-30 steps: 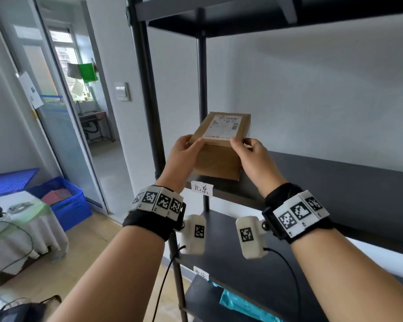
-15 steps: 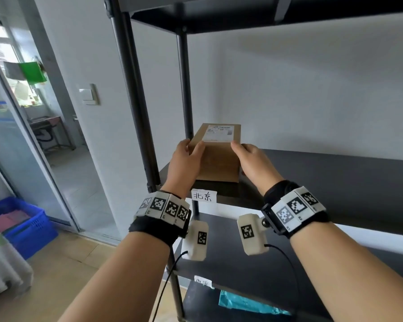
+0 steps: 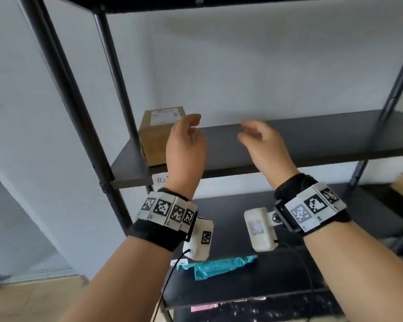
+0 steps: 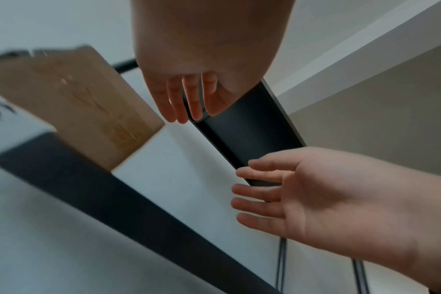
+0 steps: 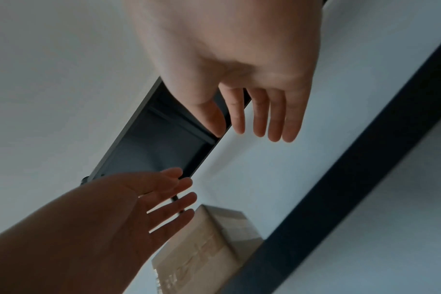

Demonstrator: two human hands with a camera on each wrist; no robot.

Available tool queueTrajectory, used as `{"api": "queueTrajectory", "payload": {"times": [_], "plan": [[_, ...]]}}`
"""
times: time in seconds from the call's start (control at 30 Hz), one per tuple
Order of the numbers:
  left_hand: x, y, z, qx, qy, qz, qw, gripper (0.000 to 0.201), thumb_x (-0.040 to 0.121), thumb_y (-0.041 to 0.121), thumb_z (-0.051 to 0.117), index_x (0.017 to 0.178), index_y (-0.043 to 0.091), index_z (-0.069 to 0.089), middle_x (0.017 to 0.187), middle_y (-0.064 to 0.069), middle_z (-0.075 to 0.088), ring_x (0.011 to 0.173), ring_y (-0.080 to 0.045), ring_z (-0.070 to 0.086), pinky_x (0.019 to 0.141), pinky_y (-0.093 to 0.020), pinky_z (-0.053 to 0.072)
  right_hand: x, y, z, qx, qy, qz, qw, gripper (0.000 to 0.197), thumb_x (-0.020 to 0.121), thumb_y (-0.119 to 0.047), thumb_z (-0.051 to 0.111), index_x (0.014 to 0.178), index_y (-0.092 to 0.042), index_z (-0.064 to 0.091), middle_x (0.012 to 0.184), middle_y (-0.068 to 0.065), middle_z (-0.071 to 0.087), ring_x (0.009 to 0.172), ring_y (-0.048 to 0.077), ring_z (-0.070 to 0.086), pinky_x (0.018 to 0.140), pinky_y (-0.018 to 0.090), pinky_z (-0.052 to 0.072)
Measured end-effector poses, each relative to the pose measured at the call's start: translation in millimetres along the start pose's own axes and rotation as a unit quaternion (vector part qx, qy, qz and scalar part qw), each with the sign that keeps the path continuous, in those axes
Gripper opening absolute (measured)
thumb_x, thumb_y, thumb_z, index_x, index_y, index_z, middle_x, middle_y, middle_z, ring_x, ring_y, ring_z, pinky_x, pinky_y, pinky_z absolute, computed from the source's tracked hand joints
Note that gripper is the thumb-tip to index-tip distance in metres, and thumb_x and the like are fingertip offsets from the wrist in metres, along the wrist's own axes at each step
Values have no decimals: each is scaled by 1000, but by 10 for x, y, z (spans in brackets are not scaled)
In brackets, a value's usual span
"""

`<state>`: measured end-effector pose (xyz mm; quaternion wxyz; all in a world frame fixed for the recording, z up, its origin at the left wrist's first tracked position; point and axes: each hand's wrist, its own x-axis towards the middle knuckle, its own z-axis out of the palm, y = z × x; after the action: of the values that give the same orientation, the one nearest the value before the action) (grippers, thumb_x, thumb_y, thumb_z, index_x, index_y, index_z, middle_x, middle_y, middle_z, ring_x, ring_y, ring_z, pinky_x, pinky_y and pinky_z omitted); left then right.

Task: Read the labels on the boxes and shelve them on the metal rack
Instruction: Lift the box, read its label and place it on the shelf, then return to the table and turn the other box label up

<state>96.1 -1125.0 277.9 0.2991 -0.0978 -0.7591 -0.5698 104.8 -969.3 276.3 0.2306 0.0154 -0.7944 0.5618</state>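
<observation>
now box [image 3: 159, 135] sits on rack [image 3: 289, 145], apart from left hand [image 3: 186, 145] fingers [image 3: 191, 118].

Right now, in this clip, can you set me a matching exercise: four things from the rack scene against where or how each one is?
Things:
1. cardboard box
2. teal packet
3. left hand
4. white tag

Places or states:
A. stuck on the shelf's front edge, below the box
B. open, holding nothing
C. at the left end of the middle shelf
D. lying flat on a lower shelf

Pairs: 1-C, 2-D, 3-B, 4-A
</observation>
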Motion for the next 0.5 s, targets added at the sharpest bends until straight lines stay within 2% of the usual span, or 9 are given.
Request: {"api": "queueTrajectory", "payload": {"times": [0.07,0.17,0.2,0.27,0.37,0.5], "plan": [[-153,12,219,-11,-54,3,998,36,95,6,47,125,20,62,124,5,63,106,-10,60,87,-17,48,-145,130,-245,-24,35,14,999,37,93,-22,57,129,-19,61,127,-5,62,115,10,57,98,27,44],[-405,64,592,-5,-128,-2,992,37,96,8,45,126,20,62,125,8,62,103,-7,58,78,-7,41,-356,315,-652,-56,73,52,994,38,93,-21,56,131,-19,60,127,-5,62,115,10,57,100,31,45],[-489,93,728,-5,-152,-3,988,37,95,8,46,126,19,62,125,8,63,102,-7,58,77,-6,40,-421,381,-794,-64,83,64,992,38,93,-20,56,131,-19,59,127,-5,61,115,11,57,101,31,45],[-660,163,1009,-17,-198,-9,980,38,94,7,48,127,18,63,123,5,65,102,-9,59,83,-14,44,-540,520,-1083,-84,101,86,988,39,94,-16,54,133,-18,58,130,-4,60,118,12,55,101,30,43],[-959,295,1479,-27,-262,-11,965,38,92,8,52,127,17,63,120,3,65,106,-13,59,93,-30,50,-711,775,-1570,-119,126,121,977,38,96,-13,51,132,-20,57,132,-3,57,116,9,52,94,25,38],[-1362,534,2194,-25,-336,-13,942,38,93,12,54,129,20,60,125,5,63,109,-13,58,96,-35,51,-923,1070,-2312,-134,160,157,965,38,96,-13,50,133,-18,58,132,-1,59,122,15,53,98,26,39]]}}
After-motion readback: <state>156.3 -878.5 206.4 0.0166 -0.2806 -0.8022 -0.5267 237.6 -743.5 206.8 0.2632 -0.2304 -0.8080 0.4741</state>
